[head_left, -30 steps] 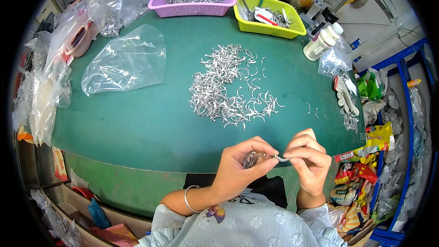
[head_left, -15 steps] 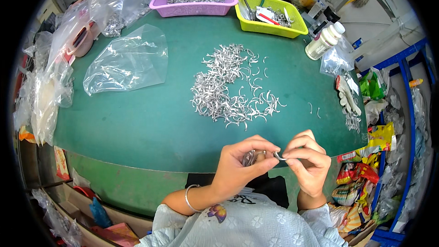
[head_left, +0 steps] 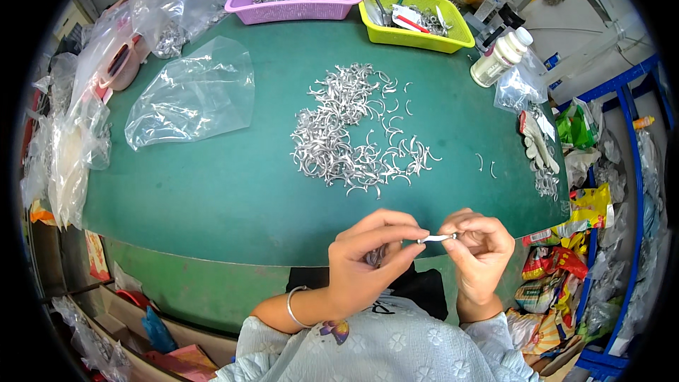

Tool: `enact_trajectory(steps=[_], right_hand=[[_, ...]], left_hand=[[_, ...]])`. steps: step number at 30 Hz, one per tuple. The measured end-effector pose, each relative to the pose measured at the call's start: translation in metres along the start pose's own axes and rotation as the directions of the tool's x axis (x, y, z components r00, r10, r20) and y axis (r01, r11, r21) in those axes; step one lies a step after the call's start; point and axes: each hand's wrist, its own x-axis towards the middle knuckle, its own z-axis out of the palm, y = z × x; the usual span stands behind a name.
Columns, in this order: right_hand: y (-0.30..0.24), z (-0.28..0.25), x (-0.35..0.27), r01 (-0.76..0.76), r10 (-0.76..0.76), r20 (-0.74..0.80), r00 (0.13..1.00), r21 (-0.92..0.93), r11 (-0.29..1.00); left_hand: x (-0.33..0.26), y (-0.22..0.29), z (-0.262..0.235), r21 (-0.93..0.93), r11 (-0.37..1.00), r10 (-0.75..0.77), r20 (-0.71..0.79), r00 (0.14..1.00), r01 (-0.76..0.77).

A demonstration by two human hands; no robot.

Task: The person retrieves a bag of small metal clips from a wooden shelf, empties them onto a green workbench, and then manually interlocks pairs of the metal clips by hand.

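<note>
A small curved silvery metal piece (head_left: 437, 238) is stretched between my two hands, above the table's near edge. My left hand (head_left: 371, 255) pinches one end of it between thumb and forefinger. More shiny metal pieces (head_left: 375, 256) sit tucked in the left palm, partly hidden by the fingers. My right hand (head_left: 478, 251) grips the other end with thumb and fingertips, the remaining fingers curled. Beyond my hands, a loose heap of similar curved metal pieces (head_left: 327, 143) is spread on the green table (head_left: 205, 198). Two single pieces (head_left: 486, 164) lie apart to the right.
At the back stand a purple basket (head_left: 244, 13) of metal parts and a yellow-green basket (head_left: 417, 41) with tools. A white bottle (head_left: 499, 58) and a glove (head_left: 532, 141) lie along the right side. A clear plastic bag (head_left: 194, 95) lies flat at left; bags crowd the left edge.
The metal piece between my fingertips has turned and now shows its length, spanning the gap between both hands. My fingers have shifted their hold slightly; the view has moved a little.
</note>
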Motion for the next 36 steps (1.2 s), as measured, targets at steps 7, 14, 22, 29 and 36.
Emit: enact_trajectory(steps=[7, 14, 22, 29, 36], right_hand=[[0.005, -0.001, -0.003, -0.054, 0.053, 0.020, 0.998, 0.033, 0.998], [0.007, -0.001, -0.004, -0.142, 0.140, 0.022, 0.990, 0.151, 0.978], [0.010, 0.000, -0.005, -0.108, 0.109, 0.008, 0.994, 0.170, 0.979], [0.008, 0.003, -0.003, 0.117, -0.115, 0.025, 0.993, -0.143, 0.983], [0.006, 0.003, 0.000, 0.199, -0.184, 0.083, 0.979, -0.232, 0.952]], left_hand=[[-0.003, 0.002, 0.001, 0.134, 0.975, 0.178, -0.012, 0.984, -0.174], [-0.005, 0.005, 0.001, 0.179, 0.955, 0.238, 0.007, 0.971, -0.236], [-0.006, 0.003, -0.001, 0.200, 0.949, 0.247, 0.014, 0.969, -0.245], [0.001, -0.004, -0.004, -0.094, 0.992, -0.084, -0.034, 0.996, 0.080], [0.002, -0.013, -0.004, -0.235, 0.966, -0.114, 0.000, 0.993, 0.111]])
